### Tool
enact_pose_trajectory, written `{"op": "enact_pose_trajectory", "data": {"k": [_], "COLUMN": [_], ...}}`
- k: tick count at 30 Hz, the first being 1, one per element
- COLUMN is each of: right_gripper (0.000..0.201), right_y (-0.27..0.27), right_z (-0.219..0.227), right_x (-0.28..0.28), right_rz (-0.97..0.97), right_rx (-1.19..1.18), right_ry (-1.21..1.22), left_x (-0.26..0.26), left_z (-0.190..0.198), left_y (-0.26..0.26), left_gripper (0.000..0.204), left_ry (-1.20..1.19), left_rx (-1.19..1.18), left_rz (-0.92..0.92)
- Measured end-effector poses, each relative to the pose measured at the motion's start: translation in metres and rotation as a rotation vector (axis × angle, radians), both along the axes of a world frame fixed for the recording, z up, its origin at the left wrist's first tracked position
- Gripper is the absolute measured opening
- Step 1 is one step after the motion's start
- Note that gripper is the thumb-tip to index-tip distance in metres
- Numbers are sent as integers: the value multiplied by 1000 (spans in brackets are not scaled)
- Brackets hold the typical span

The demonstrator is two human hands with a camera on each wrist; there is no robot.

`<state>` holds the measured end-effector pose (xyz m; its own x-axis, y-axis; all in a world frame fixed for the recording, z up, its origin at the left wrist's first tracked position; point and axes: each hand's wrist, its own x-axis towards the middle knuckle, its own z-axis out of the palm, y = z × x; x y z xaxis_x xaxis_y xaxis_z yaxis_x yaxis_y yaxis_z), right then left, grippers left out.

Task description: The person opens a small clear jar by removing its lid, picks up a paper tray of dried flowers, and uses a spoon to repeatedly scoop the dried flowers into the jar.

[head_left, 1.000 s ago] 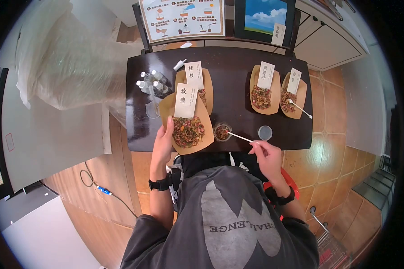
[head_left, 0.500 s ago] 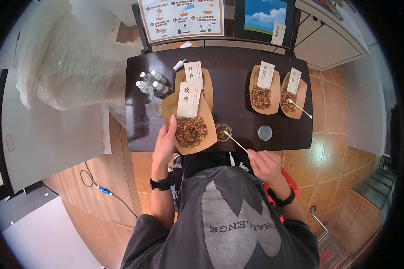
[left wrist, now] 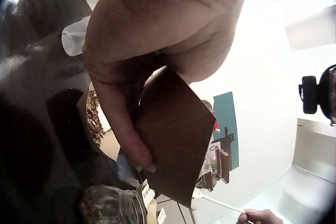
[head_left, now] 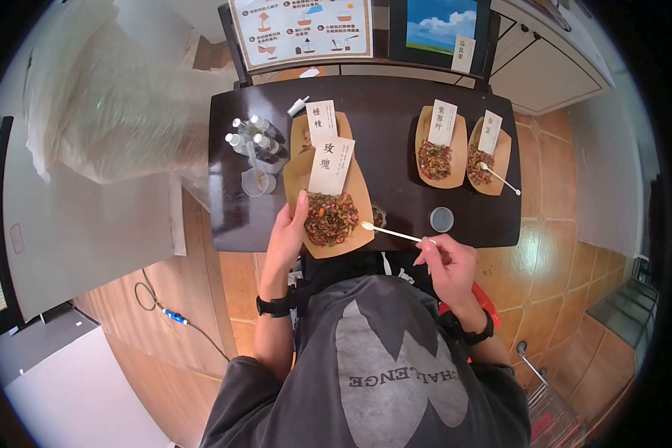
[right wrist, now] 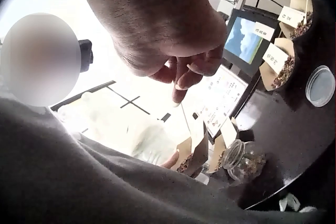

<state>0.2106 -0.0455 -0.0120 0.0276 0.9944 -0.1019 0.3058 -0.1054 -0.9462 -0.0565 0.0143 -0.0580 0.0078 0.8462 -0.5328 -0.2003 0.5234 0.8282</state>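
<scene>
My left hand (head_left: 285, 237) grips the left edge of a brown paper tray (head_left: 360, 198), thumb over its rim. Dried flowers and herbs (head_left: 331, 218) lie in it beneath an upright white label card (head_left: 331, 166). The right hand (head_left: 449, 267) pinches the handle of a small white spoon (head_left: 397, 236), whose bowl overlaps the tray's right edge in the head view. A glass jar (head_left: 379, 217), partly hidden behind the tray, stands on the table; the right wrist view shows the jar (right wrist: 245, 162) without a lid and with dried herbs inside.
A round clear lid (head_left: 441, 219) lies right of the jar. Two herb trays (head_left: 425, 123) with cards stand at the back right, one with another white spoon (head_left: 500, 179). Several small bottles (head_left: 257, 136) and a clear plastic cup (head_left: 257, 183) are on the left, near another tray (head_left: 342, 123).
My left hand has moved the tray rightward, so it now covers much of the jar. The spoon's bowl has gone from inside the jar to the tray's right edge.
</scene>
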Motion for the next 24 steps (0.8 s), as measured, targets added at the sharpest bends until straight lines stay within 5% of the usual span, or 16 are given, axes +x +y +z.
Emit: {"op": "enact_pose_trajectory", "data": {"k": [8,16,24], "right_gripper": [14,20,24], "right_y": [10,21,26], "right_z": [-1,-24,-31], "right_x": [-13,-14,-14], "right_rz": [0,41,30], "right_rx": [-4,-313,-374], "right_ry": [-70,173,343], "left_x": [6,10,11], "left_z": [0,-3,-4], "left_y": [-1,-1,-1], "left_gripper": [46,47,49], "left_ry": [-3,-39,-41], "left_rx": [53,51,57], "left_rz": [-8,4,1]}}
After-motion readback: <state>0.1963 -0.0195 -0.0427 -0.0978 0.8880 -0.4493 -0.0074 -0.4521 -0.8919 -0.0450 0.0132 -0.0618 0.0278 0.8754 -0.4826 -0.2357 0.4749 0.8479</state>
